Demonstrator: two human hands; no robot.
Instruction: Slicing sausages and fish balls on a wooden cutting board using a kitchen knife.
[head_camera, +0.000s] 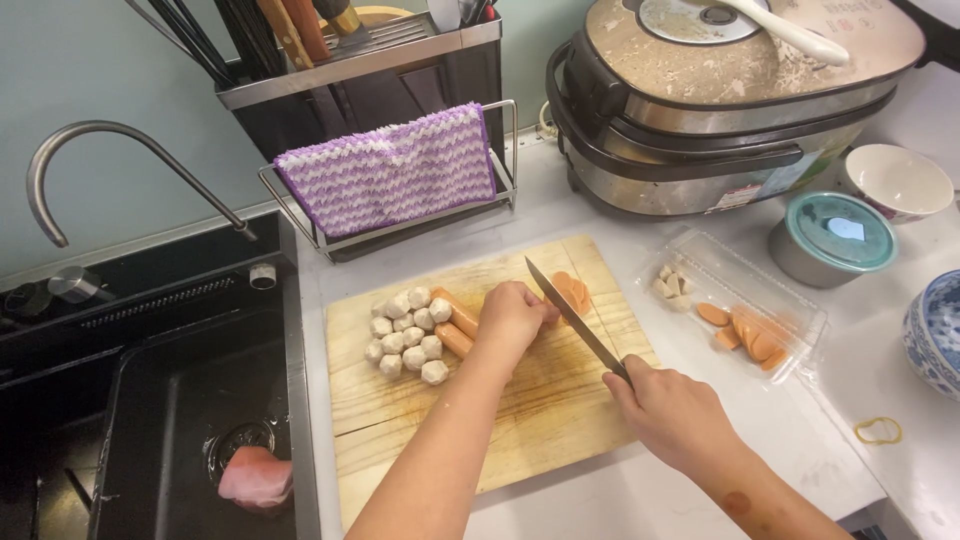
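The sausages (455, 325) lie side by side on the cutting board (400, 440), so one cut passes both. The left hand (512, 318) presses down on them to keep them from rolling. The right hand (670, 405) is closed around the knife (572, 318) handle, blade slanted at the ends beside the slices (572, 292). Meatballs (408, 335) wait just beside; a clear tray (790, 310) holds more slices.

On the white stone surface (760, 440) a pale wooden cutting board (440, 420) lies right of the black sink (170, 400). Round grey meatballs (408, 338) sit on its left part, orange sausages (455, 325) just beside them. A clear plastic tray (735, 300) lies right of the board, and the large metal rice cooker (720, 100) stands behind it.
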